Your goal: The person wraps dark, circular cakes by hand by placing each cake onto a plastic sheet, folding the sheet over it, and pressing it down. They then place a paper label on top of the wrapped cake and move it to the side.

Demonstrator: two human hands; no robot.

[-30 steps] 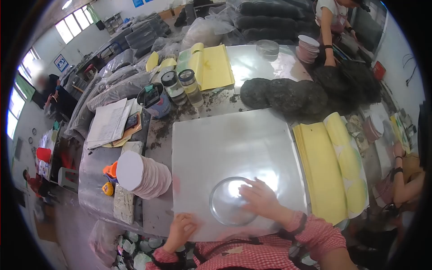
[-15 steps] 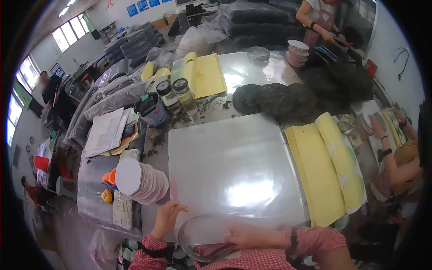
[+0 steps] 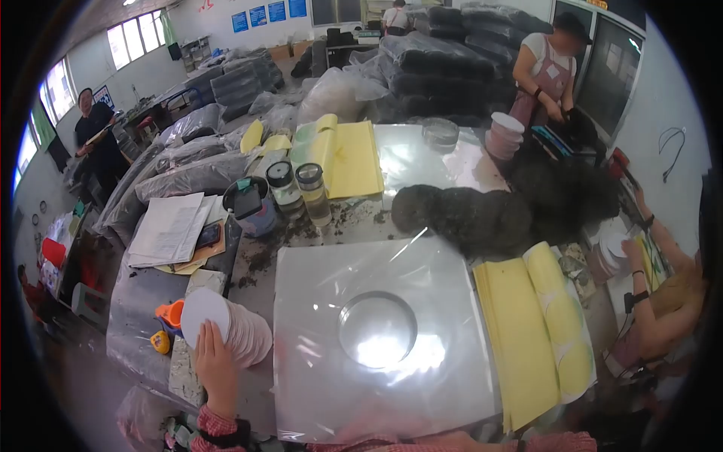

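My left hand (image 3: 216,369) lies with outstretched fingers against the front face of a leaning stack of round white paper discs (image 3: 252,331). In the middle of a shiny clear plastic sheet (image 3: 316,286) rests a round transparent ring (image 3: 343,343), with neither hand on it. Only a strip of my right hand (image 3: 452,443) shows at the bottom edge of the view, near the sheet's front edge; its fingers are hidden.
Yellow sheets (image 3: 512,339) lie right of the plastic. Dark fibrous pads (image 3: 467,218) and lidded jars (image 3: 310,196) stand behind it. Papers (image 3: 169,226) and an orange object (image 3: 172,313) are at left. Another person's arm (image 3: 659,301) works at right.
The ring has gone from my hands at the front edge onto the middle of the sheet. My left hand has moved left onto the disc stack; my right has dropped to the bottom edge.
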